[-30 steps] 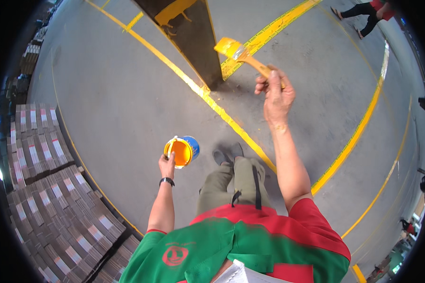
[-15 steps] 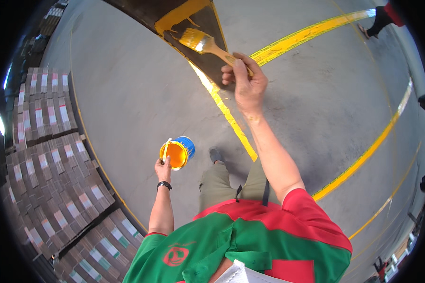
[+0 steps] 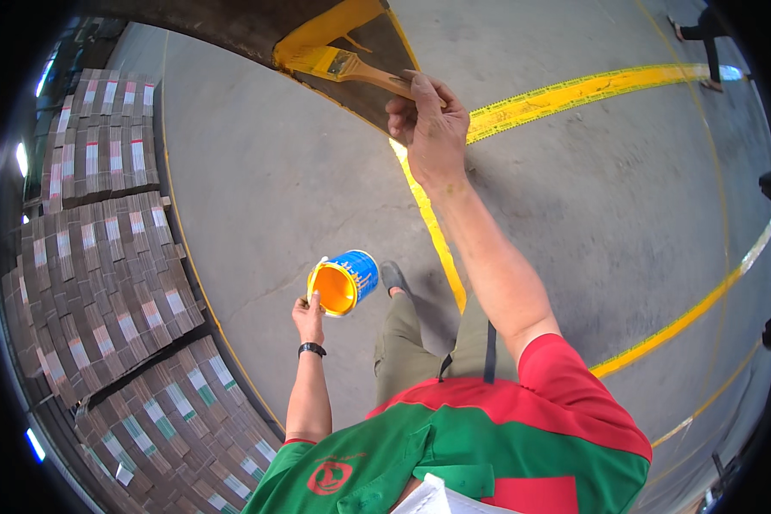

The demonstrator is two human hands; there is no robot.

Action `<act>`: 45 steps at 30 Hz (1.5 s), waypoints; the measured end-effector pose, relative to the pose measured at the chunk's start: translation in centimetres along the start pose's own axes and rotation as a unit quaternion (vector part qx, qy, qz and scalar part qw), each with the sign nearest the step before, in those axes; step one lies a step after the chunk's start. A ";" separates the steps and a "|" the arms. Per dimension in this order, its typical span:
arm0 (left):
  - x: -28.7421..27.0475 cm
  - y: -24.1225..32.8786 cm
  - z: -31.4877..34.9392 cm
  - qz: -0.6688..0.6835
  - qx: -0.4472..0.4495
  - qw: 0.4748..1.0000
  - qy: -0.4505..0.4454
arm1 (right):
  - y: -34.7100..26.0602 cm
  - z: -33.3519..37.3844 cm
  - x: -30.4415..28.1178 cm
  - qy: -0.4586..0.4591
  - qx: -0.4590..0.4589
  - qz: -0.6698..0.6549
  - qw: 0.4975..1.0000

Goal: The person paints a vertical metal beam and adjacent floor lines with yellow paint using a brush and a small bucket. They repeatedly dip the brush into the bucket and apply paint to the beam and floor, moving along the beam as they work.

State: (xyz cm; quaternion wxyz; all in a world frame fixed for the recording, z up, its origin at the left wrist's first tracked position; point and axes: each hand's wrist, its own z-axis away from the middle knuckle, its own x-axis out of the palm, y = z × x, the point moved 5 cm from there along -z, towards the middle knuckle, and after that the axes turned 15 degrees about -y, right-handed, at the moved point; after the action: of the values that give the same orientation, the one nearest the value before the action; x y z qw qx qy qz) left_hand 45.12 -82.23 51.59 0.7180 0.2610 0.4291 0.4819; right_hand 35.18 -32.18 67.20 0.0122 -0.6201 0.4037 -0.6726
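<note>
Two hands are at work: the right hand (image 3: 433, 128) is raised and clamped on the wooden handle of a paintbrush (image 3: 338, 64); its yellow-loaded bristles touch a dark post (image 3: 257, 30) partly coated yellow; the left hand (image 3: 310, 315) is closed on the rim of a blue paint can (image 3: 347, 283) of orange-yellow paint, held above the concrete floor (image 3: 257, 188); stacked bundles (image 3: 103, 248) lie at left.
</note>
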 end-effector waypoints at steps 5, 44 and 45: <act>0.5 0.5 -0.1 -0.010 -0.033 0.999 -0.038 | 3.5 -3.4 2.4 0.008 0.029 -0.049 0.998; 1.6 3.7 1.3 -0.011 -0.036 0.998 -0.044 | 2.2 -1.3 6.0 -0.028 -0.026 0.181 0.983; 1.6 3.7 1.2 -0.007 -0.034 0.999 -0.042 | 2.0 -1.1 5.9 -0.025 -0.027 0.253 0.967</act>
State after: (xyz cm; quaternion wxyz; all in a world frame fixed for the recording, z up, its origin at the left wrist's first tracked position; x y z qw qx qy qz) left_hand 44.70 -79.25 54.48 0.7471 0.2539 0.3838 0.4797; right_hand 31.92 -35.99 71.03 0.1755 -0.5144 0.5655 -0.6204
